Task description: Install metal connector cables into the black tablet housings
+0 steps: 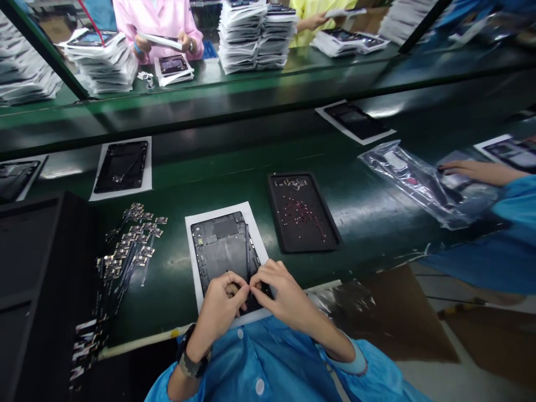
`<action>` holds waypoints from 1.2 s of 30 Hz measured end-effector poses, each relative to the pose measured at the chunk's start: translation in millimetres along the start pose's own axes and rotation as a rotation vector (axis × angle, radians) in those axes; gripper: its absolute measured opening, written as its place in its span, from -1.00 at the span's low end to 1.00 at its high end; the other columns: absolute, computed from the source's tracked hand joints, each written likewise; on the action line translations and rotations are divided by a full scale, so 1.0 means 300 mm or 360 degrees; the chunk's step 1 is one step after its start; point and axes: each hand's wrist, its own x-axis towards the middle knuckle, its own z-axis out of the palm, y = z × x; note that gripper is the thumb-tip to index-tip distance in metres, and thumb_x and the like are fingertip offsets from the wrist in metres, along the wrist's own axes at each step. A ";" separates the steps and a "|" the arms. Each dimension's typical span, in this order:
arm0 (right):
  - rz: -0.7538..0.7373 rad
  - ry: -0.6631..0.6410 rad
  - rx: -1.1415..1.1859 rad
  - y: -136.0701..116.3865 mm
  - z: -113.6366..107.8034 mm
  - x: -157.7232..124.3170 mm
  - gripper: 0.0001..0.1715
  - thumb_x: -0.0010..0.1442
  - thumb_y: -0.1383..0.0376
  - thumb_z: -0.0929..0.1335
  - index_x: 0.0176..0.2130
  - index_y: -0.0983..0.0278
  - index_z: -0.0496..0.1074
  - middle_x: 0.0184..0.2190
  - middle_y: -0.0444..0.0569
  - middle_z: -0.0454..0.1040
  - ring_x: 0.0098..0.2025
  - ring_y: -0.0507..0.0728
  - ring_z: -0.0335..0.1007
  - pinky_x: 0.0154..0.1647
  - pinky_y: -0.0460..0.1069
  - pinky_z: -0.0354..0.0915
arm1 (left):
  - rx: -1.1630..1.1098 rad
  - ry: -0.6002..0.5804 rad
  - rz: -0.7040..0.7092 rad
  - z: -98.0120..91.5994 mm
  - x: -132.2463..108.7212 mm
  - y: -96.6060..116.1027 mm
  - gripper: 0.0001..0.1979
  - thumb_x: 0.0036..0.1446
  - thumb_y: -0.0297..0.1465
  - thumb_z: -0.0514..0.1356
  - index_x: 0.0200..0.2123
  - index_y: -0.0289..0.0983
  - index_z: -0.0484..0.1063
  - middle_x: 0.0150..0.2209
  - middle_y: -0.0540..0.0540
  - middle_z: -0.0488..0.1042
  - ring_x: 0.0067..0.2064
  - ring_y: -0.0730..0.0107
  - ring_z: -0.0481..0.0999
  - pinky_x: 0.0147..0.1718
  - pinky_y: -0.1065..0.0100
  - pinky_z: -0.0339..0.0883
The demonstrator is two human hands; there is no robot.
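A black tablet shell (pixel 224 245) lies open side up on a white sheet (pixel 257 234) on the green bench in front of me. My left hand (pixel 221 307) and my right hand (pixel 278 293) meet over its near end, fingers curled and pinched together. Whatever they pinch is too small to make out. A wristband sits on my left wrist. Left of the shell lies a spread of several small flex parts (pixel 129 245). To the right is a black tray (pixel 302 212) with tiny reddish screws in it.
More tablet shells on white sheets (pixel 121 166) (pixel 355 120) ride the belt behind. A co-worker's hand (pixel 460 167) at the right rests on a clear plastic bag (pixel 414 178). Across the line, people handle stacked trays (pixel 255 33). A dark box (pixel 37 279) stands at my left.
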 end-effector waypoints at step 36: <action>0.0083 -0.0259 0.0421 0.035 -0.048 0.014 -0.81 0.08 0.52 0.36 -0.48 0.27 0.41 -0.51 -0.15 0.38 -0.30 0.09 0.27 -0.21 -0.03 0.20 | -0.0184 -0.0150 -0.0021 -0.052 -0.001 0.020 -0.75 -0.13 -0.40 0.36 -0.34 -0.40 0.50 -0.52 -0.09 0.51 -0.46 0.36 0.51 -0.49 0.41 0.41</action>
